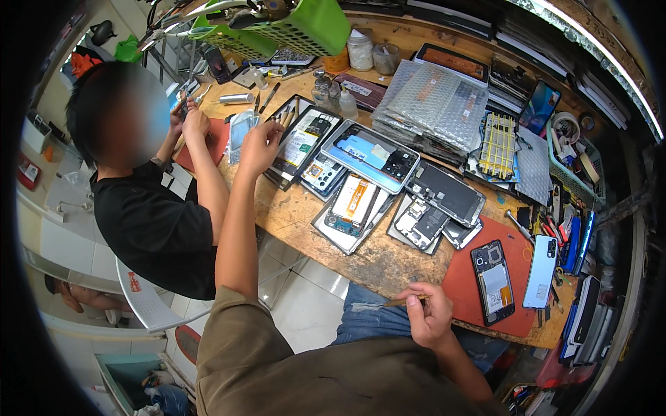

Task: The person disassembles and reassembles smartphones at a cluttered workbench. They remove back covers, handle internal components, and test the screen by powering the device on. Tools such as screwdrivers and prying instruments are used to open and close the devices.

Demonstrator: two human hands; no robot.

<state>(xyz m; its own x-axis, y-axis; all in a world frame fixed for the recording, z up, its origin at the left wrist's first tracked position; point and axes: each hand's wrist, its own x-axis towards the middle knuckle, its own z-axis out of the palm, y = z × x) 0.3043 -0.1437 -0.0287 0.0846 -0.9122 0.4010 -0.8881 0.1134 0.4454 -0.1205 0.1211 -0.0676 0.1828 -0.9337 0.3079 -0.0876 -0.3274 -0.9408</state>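
Right hand: fingers clamped on thin brown tool! Left hand near slender tools, can't tell whether fingers grip.

I see an opened phone on a mat, right of the right hand; jars stand beyond the left hand.

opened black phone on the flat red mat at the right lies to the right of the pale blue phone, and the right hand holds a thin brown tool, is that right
Not quite: the head view shows the opened black phone on the flat red mat lying to the left of the pale blue phone. The right hand does hold a thin brown tool.
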